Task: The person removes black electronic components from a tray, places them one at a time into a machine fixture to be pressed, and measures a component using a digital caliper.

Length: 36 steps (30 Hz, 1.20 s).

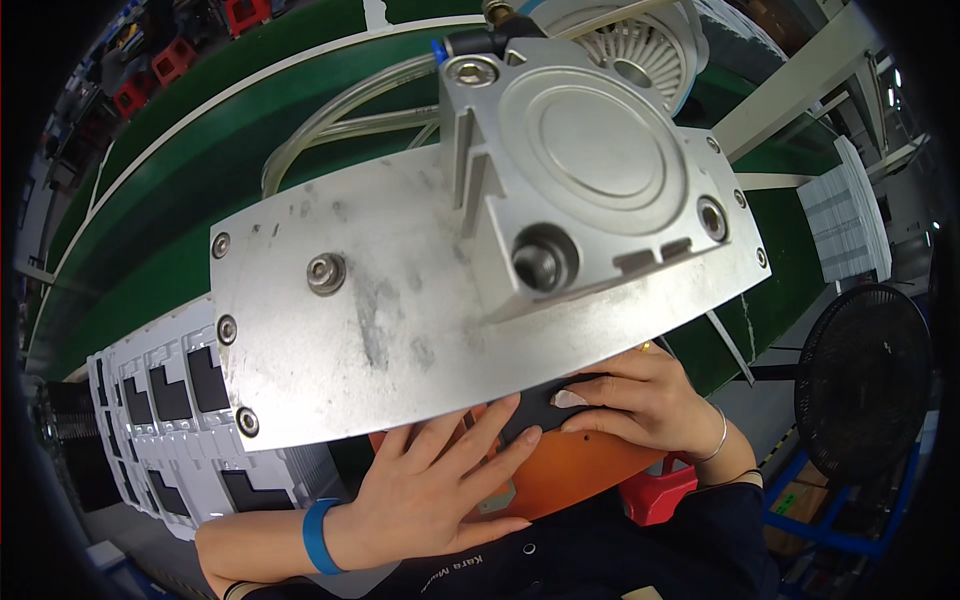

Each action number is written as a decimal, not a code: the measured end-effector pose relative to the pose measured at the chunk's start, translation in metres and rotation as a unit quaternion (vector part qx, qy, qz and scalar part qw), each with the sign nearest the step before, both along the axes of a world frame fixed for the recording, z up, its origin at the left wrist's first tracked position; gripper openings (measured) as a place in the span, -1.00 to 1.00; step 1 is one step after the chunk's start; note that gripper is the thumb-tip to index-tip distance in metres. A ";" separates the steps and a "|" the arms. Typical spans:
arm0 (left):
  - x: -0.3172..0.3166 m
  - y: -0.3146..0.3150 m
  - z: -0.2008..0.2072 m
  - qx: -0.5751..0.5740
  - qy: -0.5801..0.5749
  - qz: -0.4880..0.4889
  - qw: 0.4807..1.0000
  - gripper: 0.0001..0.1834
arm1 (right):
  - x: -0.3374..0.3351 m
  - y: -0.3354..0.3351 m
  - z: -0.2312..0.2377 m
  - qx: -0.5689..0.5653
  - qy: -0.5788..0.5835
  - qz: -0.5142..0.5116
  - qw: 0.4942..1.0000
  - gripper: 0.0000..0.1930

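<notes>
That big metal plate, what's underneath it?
Under the metal plate both hands work on an orange base. The left hand lies flat on it; the right hand presses a small black part. The plate covers the rest of the base.

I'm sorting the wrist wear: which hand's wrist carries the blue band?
The left hand: a broad blue wristband wraps its wrist. The right hand wears only a thin silver bangle. Both hands rest on the orange fixture.
</notes>
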<state>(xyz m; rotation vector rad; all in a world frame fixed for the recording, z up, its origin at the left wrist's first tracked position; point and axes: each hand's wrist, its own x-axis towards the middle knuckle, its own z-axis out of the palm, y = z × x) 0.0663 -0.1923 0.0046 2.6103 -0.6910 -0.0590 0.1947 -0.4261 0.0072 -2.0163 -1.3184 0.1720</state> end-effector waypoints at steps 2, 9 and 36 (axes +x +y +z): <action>0.001 0.000 -0.001 -0.002 0.004 0.000 1.000 -0.22 | 0.001 0.000 -0.001 0.004 0.018 -0.004 1.000 -0.72; -0.006 -0.002 -0.002 0.021 0.016 0.004 1.000 -0.22 | -0.002 -0.002 -0.005 0.014 -0.006 -0.010 1.000 -0.75; -0.004 0.000 0.000 0.079 -0.014 -0.026 0.996 -0.26 | 0.000 0.002 0.001 0.039 0.014 -0.024 0.999 -0.77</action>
